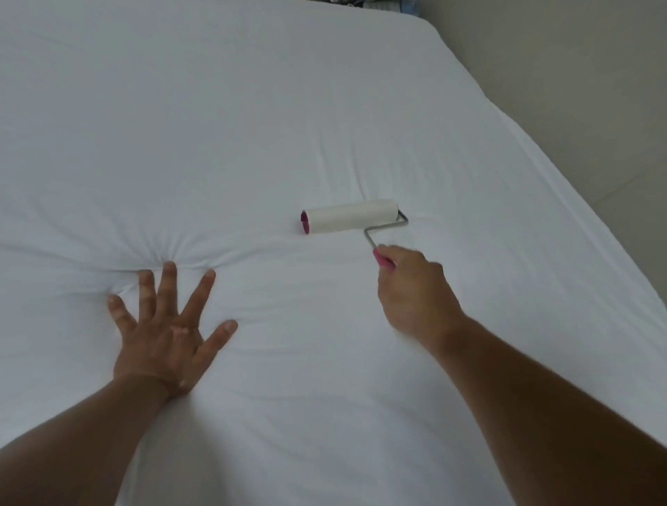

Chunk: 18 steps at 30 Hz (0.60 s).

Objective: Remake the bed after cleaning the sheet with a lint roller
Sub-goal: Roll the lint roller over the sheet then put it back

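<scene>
A white fitted sheet (252,126) covers the whole bed. A lint roller (349,216) with a white roll, pink core, bent grey wire and pink handle lies with its roll on the sheet near the middle. My right hand (415,292) grips the pink handle, just below and right of the roll. My left hand (169,332) presses flat on the sheet with fingers spread, left of the roller. Creases fan out from its fingertips.
The bed's right edge (563,173) runs diagonally from top to lower right. Beyond it lies a beige tiled floor (577,72). Some dark and blue items (382,4) show past the bed's far end at the top.
</scene>
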Motion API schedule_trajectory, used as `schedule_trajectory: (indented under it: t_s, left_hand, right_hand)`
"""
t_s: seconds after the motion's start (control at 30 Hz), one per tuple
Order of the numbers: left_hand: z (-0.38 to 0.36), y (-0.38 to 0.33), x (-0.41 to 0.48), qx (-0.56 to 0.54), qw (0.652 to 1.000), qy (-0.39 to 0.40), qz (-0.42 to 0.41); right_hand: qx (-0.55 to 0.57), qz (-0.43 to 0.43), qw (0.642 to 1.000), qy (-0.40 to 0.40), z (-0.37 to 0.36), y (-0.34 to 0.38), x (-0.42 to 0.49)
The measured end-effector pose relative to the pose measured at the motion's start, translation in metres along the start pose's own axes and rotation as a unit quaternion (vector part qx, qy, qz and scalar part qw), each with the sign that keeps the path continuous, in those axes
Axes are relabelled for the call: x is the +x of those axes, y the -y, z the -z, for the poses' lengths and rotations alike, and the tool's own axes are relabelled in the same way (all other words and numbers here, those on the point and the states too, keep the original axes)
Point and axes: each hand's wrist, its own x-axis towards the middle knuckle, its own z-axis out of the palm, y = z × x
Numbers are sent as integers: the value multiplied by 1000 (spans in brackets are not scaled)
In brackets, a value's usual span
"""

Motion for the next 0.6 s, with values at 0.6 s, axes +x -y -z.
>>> schedule_trajectory:
  t_s: [0.6]
  left_hand:
    - [40, -19, -88, 40, 997, 47, -54]
  right_hand:
    - [-19, -104, 994, 34, 10, -175, -326]
